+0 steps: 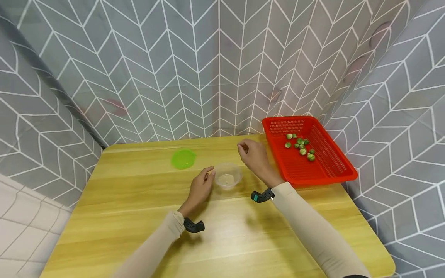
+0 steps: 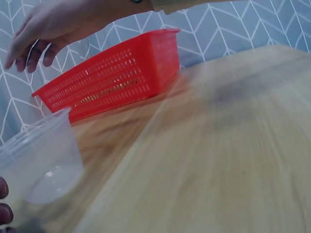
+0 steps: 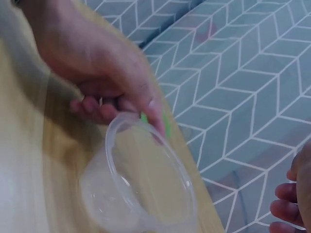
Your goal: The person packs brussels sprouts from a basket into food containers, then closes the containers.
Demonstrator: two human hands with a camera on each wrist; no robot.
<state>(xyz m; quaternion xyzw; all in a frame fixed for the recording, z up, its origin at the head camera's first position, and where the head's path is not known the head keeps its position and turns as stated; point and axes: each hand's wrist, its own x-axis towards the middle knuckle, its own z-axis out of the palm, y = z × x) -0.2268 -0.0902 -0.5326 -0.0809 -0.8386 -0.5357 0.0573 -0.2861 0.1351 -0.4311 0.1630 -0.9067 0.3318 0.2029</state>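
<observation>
A clear plastic tub (image 1: pixel 227 176) stands upright on the table between my two hands. My left hand (image 1: pixel 201 188) is at its left side; in the right wrist view the left hand's (image 3: pixel 107 63) fingertips are right at the tub's (image 3: pixel 112 189) rim. Raised above the table, between the tub and a red basket (image 1: pixel 321 181), is my right hand (image 1: pixel 256 157). In the left wrist view, its fingers hang loosely bent, and nothing shows in them. Several Brussels sprouts (image 1: pixel 301 146) lie inside the basket.
A green round lid (image 1: pixel 183 159) lies flat on the table behind my left hand. The wooden table (image 1: pixel 139 216) meets a grey patterned curtain (image 1: pixel 194 77) at its back edge, and more curtain hangs on both sides. The basket stands at the back right.
</observation>
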